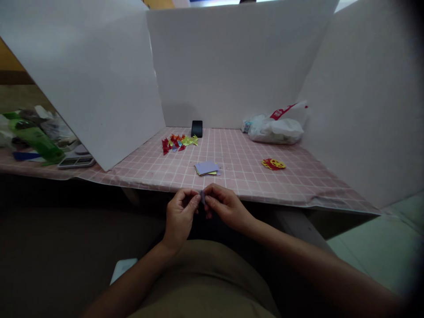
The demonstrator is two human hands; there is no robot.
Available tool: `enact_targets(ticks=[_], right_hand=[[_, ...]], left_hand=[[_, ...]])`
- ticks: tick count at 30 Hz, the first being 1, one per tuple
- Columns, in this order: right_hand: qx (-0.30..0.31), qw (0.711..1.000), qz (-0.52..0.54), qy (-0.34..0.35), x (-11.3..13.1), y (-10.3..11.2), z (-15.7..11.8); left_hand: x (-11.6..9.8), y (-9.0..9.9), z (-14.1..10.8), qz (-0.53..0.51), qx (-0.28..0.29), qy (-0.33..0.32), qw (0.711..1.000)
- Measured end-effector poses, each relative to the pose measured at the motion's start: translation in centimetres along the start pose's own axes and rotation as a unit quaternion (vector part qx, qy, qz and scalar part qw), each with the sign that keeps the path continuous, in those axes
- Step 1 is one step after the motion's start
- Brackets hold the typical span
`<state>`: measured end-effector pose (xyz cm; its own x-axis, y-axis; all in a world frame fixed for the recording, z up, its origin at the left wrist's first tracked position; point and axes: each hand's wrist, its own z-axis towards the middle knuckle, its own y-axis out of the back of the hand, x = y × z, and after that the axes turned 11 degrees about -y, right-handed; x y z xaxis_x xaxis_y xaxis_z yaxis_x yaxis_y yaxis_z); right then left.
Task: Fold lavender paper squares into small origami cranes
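Note:
Between my two hands is a small folded piece of purple paper (202, 197), held just off the table's front edge. My left hand (180, 216) pinches it from the left with thumb and forefinger. From the right, my right hand (228, 206) grips the same piece, its fingers curled. Just beyond the hands lies a stack of paper sheets (206, 168), purple on top with yellow showing beneath. Folded paper pieces (177, 142) in red, orange, yellow and blue form a pile farther back on the left.
On the pink checked table (238, 176) lie red and yellow cut-outs (274, 164), a white plastic bag (276, 130) and a black phone (196, 128). White panels (238, 66) enclose the back and sides. A green bottle (36, 139) and a scale (77, 162) lie outside, left.

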<state>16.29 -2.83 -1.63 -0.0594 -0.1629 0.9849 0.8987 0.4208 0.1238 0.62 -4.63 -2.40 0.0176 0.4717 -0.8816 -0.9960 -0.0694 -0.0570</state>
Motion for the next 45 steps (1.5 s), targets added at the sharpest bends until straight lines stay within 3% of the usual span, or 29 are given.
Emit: enact_targets(ticks=[5, 10, 15, 24, 36, 45], right_hand=[[-0.055, 0.992, -0.107, 0.029, 0.4, -0.3, -0.3], [-0.110, 0.971, -0.201, 0.066, 0.7, -0.4, -0.5], [-0.102, 0.975, -0.189, 0.050, 0.9, -0.3, -0.5], [-0.094, 0.977, -0.187, 0.042, 1.1, -0.4, -0.5], [-0.083, 0.987, -0.134, 0.019, 1.1, -0.4, -0.4], [-0.057, 0.995, -0.080, -0.019, 1.0, -0.2, -0.2]], left_hand=[[-0.5, 0.0, -0.1, 0.014, 0.028, -0.023, 0.999], [-0.4, -0.1, -0.4, -0.021, 0.036, 0.001, 0.999], [-0.2, 0.1, -0.4, -0.043, 0.030, 0.002, 0.999], [-0.8, 0.5, -0.2, 0.080, 0.028, -0.078, 0.993], [-1.1, 0.4, 0.1, 0.012, 0.019, -0.010, 1.000], [-1.3, 0.5, 0.2, 0.018, 0.037, -0.014, 0.999]])
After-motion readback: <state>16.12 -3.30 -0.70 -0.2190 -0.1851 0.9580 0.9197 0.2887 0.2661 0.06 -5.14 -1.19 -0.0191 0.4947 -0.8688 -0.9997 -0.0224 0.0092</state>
